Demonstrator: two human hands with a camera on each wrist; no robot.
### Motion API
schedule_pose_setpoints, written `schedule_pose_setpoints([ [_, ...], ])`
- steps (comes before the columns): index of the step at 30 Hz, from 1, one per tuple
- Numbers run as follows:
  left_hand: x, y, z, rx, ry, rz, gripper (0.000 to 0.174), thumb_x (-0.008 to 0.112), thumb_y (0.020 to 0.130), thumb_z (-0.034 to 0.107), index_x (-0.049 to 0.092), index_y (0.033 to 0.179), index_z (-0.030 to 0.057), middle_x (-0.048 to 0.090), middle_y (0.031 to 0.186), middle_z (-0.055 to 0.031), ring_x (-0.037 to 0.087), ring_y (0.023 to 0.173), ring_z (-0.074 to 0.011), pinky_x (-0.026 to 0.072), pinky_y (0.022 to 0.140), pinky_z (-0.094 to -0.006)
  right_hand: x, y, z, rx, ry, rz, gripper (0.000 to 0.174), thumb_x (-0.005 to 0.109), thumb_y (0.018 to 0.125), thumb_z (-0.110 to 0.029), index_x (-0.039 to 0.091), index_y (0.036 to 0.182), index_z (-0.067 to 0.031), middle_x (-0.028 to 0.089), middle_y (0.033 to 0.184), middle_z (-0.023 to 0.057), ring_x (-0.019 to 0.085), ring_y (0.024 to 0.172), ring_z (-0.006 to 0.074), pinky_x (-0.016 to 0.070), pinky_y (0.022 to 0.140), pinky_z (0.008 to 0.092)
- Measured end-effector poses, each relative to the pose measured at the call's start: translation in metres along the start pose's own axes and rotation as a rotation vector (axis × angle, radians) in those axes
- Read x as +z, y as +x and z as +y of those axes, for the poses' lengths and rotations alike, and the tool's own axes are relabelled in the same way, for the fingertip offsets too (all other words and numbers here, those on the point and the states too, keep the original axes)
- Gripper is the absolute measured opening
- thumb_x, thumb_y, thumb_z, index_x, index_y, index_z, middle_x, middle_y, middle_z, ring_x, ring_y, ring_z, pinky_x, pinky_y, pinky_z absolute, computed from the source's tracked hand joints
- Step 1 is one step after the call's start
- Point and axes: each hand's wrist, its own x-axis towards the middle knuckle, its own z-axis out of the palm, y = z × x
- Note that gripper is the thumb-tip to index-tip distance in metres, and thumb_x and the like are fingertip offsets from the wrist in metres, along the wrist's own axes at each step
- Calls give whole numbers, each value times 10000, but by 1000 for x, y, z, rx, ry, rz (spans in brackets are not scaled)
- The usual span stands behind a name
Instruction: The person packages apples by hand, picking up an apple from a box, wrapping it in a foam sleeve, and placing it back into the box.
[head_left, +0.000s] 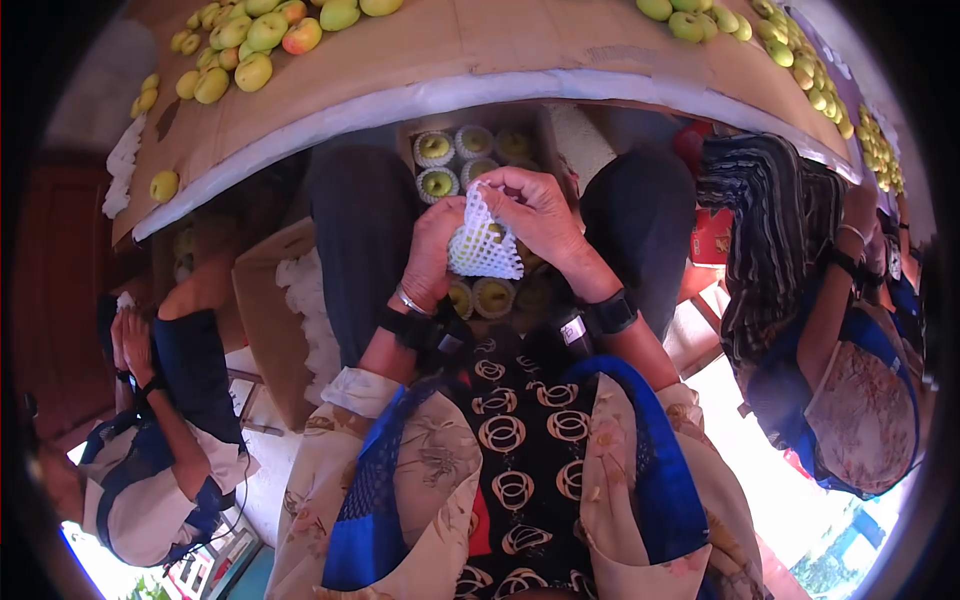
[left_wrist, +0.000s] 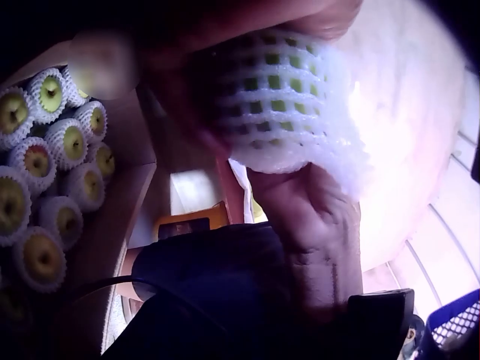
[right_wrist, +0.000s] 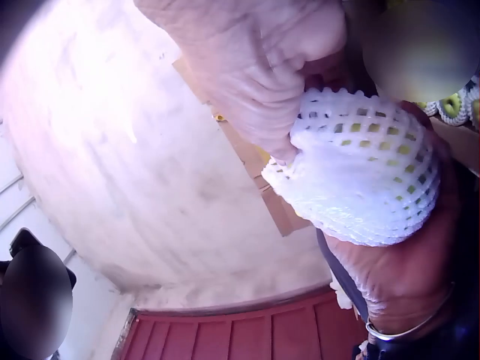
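A green apple in a white foam net sleeve (head_left: 485, 248) is held between both hands, above the wearer's lap. My left hand (head_left: 430, 250) cups it from the side and below, its palm beneath the sleeve in the right wrist view. With thumb and fingers, my right hand (head_left: 540, 215) pinches the sleeve's upper edge; in the right wrist view those fingertips (right_wrist: 283, 154) sit at the sleeve's gathered end. Green skin shows through the mesh (left_wrist: 277, 105). Below the hands, between the knees, stands a cardboard box (head_left: 548, 150) of apples in the same foam sleeves (head_left: 436, 150).
A cardboard-covered table (head_left: 400, 50) ahead carries loose yellow-green apples (head_left: 265, 32), its pale edge just beyond the box. Left of the wearer's leg is another carton (head_left: 270, 320) with white foam sleeves (head_left: 305, 300). People sit on both sides, close to the table.
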Motion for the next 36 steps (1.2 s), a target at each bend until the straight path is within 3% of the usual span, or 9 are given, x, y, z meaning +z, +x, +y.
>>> schedule_pose_setpoints([
  [3,0,-3,0,38,-4,-30,187,483,848,165,567,932,20,604,845,-35,577,713,-89,468,646,-226,3,1,2,-9,60,-7,164,611,818,-112,617,914,20,617,740,17,551,659,54,463,618,221],
  [8,0,-6,5,44,55,-70,211,466,842,156,561,967,14,611,867,-39,588,736,-95,472,668,-227,0,7,-2,126,156,-79,407,665,776,-141,510,1122,6,586,928,65,554,844,118,452,743,242],
  [12,-4,-5,2,90,-2,-177,294,455,832,139,524,1082,0,597,972,-71,596,841,-122,477,731,-235,-1,8,2,393,436,-158,598,704,747,-183,407,1233,-2,545,1058,107,528,982,174,426,825,262],
  [21,-3,-12,5,91,-285,-266,454,347,880,297,445,1211,2,529,1148,-116,518,1071,-228,384,946,-337,12,5,-3,560,965,-297,271,634,821,-204,572,1031,-45,623,971,54,603,861,121,474,773,255],
  [24,-12,-5,-3,47,-526,-210,500,337,888,382,427,1217,17,532,1132,-154,562,976,-352,491,793,-458,22,1,1,582,1108,-268,316,599,848,-255,546,1087,-54,627,921,28,600,823,102,478,765,264],
  [25,-15,-7,-1,33,-582,-233,490,347,886,398,440,1188,23,539,1098,-176,564,926,-407,512,653,-513,24,2,8,576,1146,-300,339,588,854,-266,533,1112,-53,624,914,26,597,824,102,473,780,265],
  [30,-10,-12,10,-21,-679,-296,502,339,880,420,472,1164,27,549,1081,-196,572,892,-414,514,582,-485,21,4,5,443,995,-262,395,559,874,-261,475,1205,-62,600,951,55,573,884,122,455,816,248],
  [33,-15,-10,14,-106,-618,-316,508,336,878,438,494,1146,37,565,1055,-191,577,887,-401,512,588,-465,17,6,-3,286,759,-148,297,547,869,-119,522,1158,-51,595,989,58,558,926,119,447,835,254],
  [36,-15,-8,13,-213,-636,-332,515,339,876,456,500,1147,49,581,1032,-178,582,883,-391,508,595,-451,-1,11,-3,-25,219,-257,231,561,831,-57,587,1060,-50,570,1110,65,537,996,120,409,897,264],
])
